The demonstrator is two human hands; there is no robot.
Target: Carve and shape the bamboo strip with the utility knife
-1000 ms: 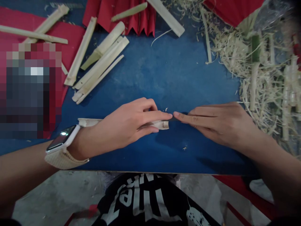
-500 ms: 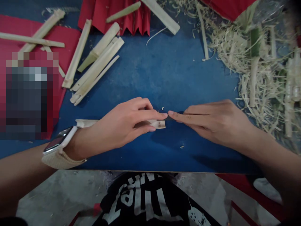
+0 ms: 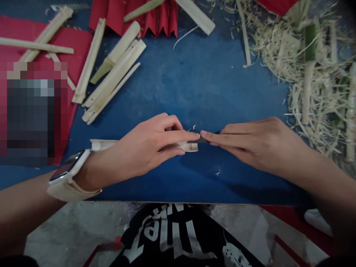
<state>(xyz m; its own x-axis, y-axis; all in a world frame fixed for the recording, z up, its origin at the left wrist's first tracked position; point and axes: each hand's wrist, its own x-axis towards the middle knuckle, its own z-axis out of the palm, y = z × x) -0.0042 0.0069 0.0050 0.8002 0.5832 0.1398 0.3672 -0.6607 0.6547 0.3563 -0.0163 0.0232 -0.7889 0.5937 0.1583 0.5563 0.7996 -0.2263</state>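
Observation:
My left hand [image 3: 155, 139], with a watch at the wrist, lies over a pale split bamboo piece [image 3: 191, 147]. Its thumb and fingers are closed on the piece, whose two ends show on either side of the hand. The left index finger reaches out to a dark, thin, flat blade-like piece [image 3: 202, 139] at the bamboo's right end. My right hand [image 3: 247, 137] is closed on that dark piece, index finger stretched along it. Most of the dark piece is hidden under the fingers, so its kind is unclear. The two index fingertips almost meet.
Several split bamboo pieces [image 3: 114, 76] lie at the left on the blue table [image 3: 211, 81]. Red folded paper [image 3: 133, 18] is at the back, a red sheet [image 3: 80, 40] at the left. Pale shavings [image 3: 278, 55] heap at the right. The table's edge [image 3: 178, 203] runs before me.
The whole view has shifted slightly. Both hands keep nearly the same pose, and a little more of the dark piece shows between the fingertips.

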